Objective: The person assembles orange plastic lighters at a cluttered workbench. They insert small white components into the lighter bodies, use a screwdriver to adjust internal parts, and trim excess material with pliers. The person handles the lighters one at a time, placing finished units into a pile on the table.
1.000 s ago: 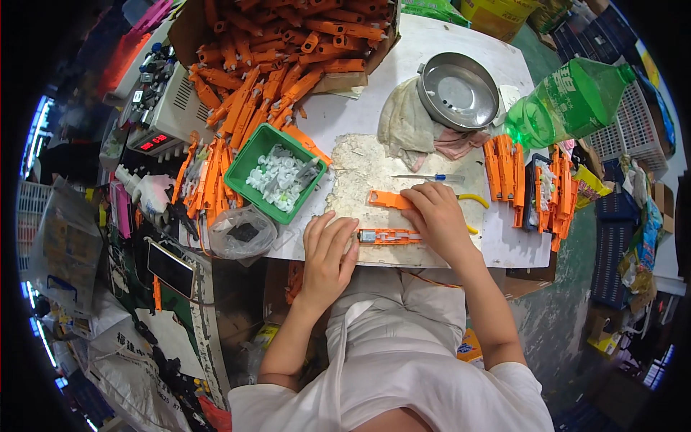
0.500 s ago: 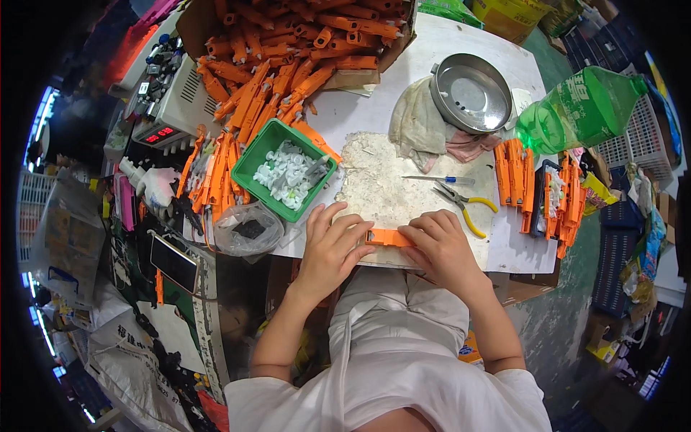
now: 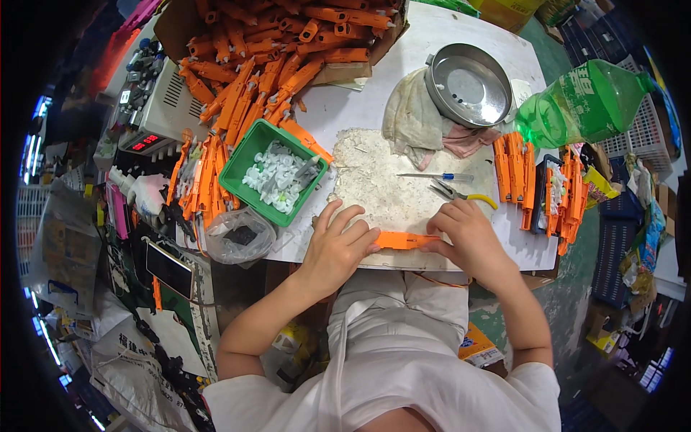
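Note:
My left hand [image 3: 338,245] and my right hand [image 3: 471,237] press on the two ends of one long orange plastic part [image 3: 404,240] lying flat near the front edge of the white table [image 3: 446,32]. The fingers of both hands lie on the part, with only its middle showing between them. Just beyond it lie yellow-handled pliers [image 3: 461,193] and a thin pen-like tool [image 3: 435,176] on a worn, crumbly white patch [image 3: 381,180] of the tabletop.
A green tray [image 3: 248,147] of small white pieces sits to the left. Orange parts fill a cardboard box [image 3: 288,36] behind and spill beside it. A metal bowl [image 3: 468,83], rags, a green bottle [image 3: 586,101] and stacked orange parts [image 3: 515,165] stand right.
Both hands have drawn together onto a single orange part at the table's front edge. The view has shifted slightly.

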{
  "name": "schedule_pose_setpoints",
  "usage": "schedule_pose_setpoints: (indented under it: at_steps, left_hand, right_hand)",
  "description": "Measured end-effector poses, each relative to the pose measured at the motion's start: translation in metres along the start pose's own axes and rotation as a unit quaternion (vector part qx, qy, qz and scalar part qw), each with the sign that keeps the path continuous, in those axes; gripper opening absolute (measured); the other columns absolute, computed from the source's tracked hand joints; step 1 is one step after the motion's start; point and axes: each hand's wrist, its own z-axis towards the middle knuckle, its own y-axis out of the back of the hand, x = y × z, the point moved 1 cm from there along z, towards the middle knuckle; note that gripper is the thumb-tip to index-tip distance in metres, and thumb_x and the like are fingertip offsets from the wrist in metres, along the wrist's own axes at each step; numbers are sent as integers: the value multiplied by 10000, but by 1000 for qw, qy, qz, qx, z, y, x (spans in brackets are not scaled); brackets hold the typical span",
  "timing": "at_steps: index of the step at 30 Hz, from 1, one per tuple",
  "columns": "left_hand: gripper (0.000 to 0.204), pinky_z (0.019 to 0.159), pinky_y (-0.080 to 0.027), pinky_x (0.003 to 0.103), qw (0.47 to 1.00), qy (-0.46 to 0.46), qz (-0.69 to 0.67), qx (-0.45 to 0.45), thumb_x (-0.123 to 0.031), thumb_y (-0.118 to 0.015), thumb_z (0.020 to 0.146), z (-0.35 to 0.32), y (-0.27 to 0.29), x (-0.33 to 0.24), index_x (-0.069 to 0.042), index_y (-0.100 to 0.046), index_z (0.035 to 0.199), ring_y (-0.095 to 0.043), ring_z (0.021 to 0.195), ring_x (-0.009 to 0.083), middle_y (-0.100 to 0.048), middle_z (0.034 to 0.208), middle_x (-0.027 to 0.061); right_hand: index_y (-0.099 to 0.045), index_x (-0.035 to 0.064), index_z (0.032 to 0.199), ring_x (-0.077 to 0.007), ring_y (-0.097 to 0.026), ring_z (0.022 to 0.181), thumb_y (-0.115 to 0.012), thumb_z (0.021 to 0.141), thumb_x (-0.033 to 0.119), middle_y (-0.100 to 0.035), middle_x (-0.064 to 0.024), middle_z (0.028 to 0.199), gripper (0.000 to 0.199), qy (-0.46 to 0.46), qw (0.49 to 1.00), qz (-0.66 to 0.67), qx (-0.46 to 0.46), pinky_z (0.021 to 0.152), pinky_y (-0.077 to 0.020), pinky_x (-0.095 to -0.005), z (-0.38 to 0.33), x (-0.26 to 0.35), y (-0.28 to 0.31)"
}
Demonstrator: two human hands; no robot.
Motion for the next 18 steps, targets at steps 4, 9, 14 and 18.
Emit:
schedule_pose_setpoints:
  at_steps: [4,9,14,18]
  left_hand:
    - [259,998,-344,475,1000,-1,-21,-1,-157,-726,716,0,-1,3,-63,-671,952,-531,1032,247,-583,859,32]
    - [258,986,-358,464,1000,10,-22,-13,-153,-722,720,-1,-3,2,-63,-672,957,-538,1006,242,-580,853,35]
    - [255,978,-362,458,1000,13,-21,-12,-148,-707,731,-1,-2,0,-54,-668,965,-541,987,230,-579,849,31]
    - [251,968,-360,453,1000,15,-22,-5,-140,-684,744,-3,-4,1,-39,-659,973,-548,962,207,-572,846,29]
  right_hand:
    - [-585,81,824,-227,-521,880,-736,685,281,-558,-51,847,287,35,996,-66,42,808,-398,-350,9,2,3]
    - [-571,65,851,-220,-518,906,-725,693,313,-554,-54,872,332,85,993,-75,31,804,-394,-347,18,12,-13]
    - [-607,61,795,-238,-560,847,-732,695,293,-593,-60,793,281,21,995,-89,42,809,-395,-350,19,2,-10]
    - [-663,77,663,-254,-628,708,-737,686,238,-622,-77,657,179,-35,958,-179,223,688,-441,-342,31,10,3]
